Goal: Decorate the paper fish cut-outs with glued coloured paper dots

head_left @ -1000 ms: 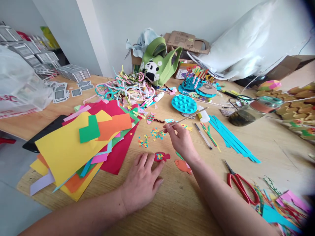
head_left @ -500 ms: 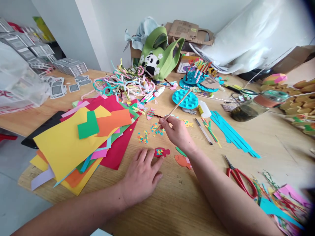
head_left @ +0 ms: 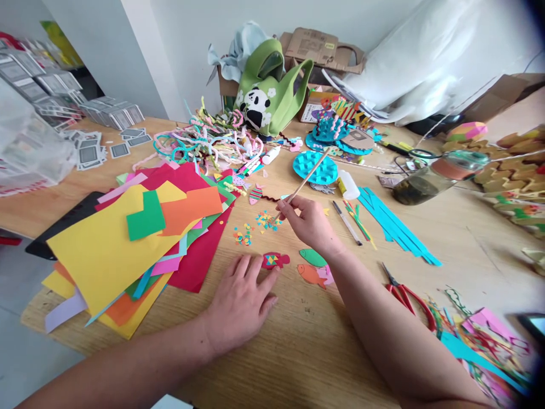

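- A red fish (head_left: 275, 260) lies near the desk's front edge, already bearing a few coloured bits; most of its body is bare.
- The left hand (head_left: 240, 300) rests flat, fingers open, tips touching the fish and gripping nothing.
- The right hand (head_left: 310, 224) pinches a thin stick (head_left: 307, 179), its low end over loose confetti (head_left: 255, 226).
- Green and orange fish (head_left: 313, 266) lie just beside.
- Paper sheets (head_left: 136, 238) cover the left; scissors (head_left: 404, 295) sit right.

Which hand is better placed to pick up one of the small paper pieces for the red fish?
Probably the right hand: it holds the stick beside the paper bits. The left hand pins the red fish.
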Demonstrator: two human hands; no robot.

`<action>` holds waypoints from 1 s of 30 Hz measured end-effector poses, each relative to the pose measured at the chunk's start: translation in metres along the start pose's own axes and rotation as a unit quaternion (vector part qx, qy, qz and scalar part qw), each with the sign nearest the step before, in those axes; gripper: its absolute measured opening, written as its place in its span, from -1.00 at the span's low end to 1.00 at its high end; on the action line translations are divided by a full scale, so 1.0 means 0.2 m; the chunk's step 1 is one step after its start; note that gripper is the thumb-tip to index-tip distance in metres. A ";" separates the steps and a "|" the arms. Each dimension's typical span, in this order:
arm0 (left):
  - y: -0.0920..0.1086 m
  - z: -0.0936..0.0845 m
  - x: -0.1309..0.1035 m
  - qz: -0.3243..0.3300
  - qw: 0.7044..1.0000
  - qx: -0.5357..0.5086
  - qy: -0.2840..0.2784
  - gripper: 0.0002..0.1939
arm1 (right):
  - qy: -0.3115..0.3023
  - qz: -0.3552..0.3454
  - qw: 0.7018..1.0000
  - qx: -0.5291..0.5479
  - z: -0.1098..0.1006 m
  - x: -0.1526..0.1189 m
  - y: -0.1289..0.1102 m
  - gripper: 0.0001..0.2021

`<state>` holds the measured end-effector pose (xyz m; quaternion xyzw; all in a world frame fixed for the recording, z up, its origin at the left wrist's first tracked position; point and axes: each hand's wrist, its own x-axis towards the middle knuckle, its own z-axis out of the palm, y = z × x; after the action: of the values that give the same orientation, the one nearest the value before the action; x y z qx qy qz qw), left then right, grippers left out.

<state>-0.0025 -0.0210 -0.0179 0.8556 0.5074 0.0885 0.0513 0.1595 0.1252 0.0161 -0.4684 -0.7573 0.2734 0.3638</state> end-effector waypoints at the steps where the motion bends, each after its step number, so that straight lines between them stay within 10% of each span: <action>1: 0.00 0.00 0.00 0.000 1.000 0.000 0.000 -0.51 | 0.000 -0.001 1.000 0.001 0.00 0.00 0.00 -0.64; 30: 0.00 0.00 0.00 -0.003 1.000 0.002 -0.003 -0.49 | -0.045 -0.043 0.998 0.013 0.08 -0.04 -0.03 -0.72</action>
<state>-0.0030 -0.0212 -0.0187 0.8545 0.5100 0.0842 0.0513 0.1448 0.1141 0.0090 -0.4176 -0.7888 0.2882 0.3470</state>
